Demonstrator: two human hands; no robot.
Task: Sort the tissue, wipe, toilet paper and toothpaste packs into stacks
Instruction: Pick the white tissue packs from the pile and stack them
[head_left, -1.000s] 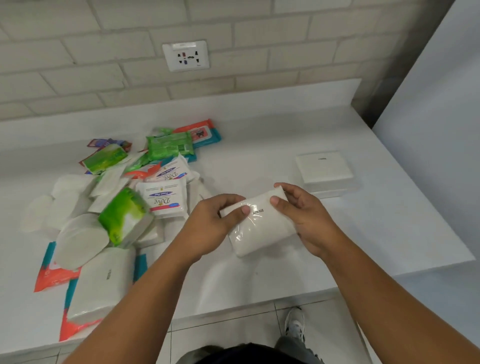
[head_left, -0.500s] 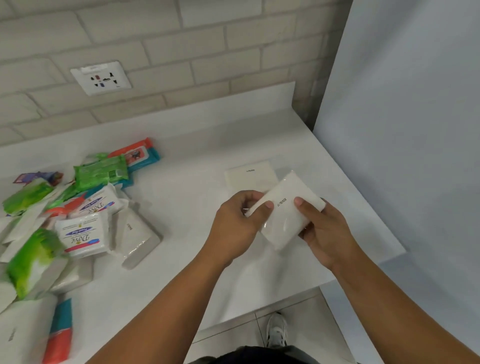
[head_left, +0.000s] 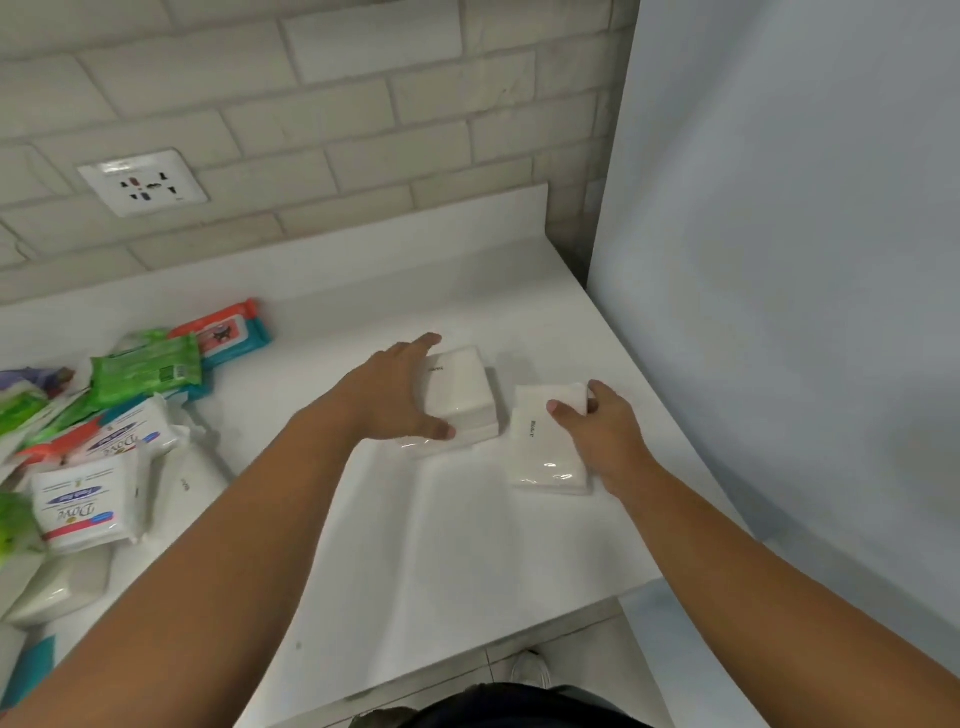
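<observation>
Tissue pack (head_left: 543, 452), held aloft before, now lies unstacked beside the stack (head_left: 465, 387) near the worktop's (head_left: 467, 551) right edge; right hand (head_left: 608, 439) pinches it, left hand (head_left: 389, 397) spreads across the stack.

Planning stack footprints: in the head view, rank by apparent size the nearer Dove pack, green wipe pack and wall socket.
Largest: nearer Dove pack, though closeness to the camera helps.
Then green wipe pack and wall socket, which look alike; unranked.

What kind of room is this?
Probably a home kitchen or utility counter, though I can't be sure: a white countertop against a brick-pattern tile wall, with a wall socket just above it.
</observation>
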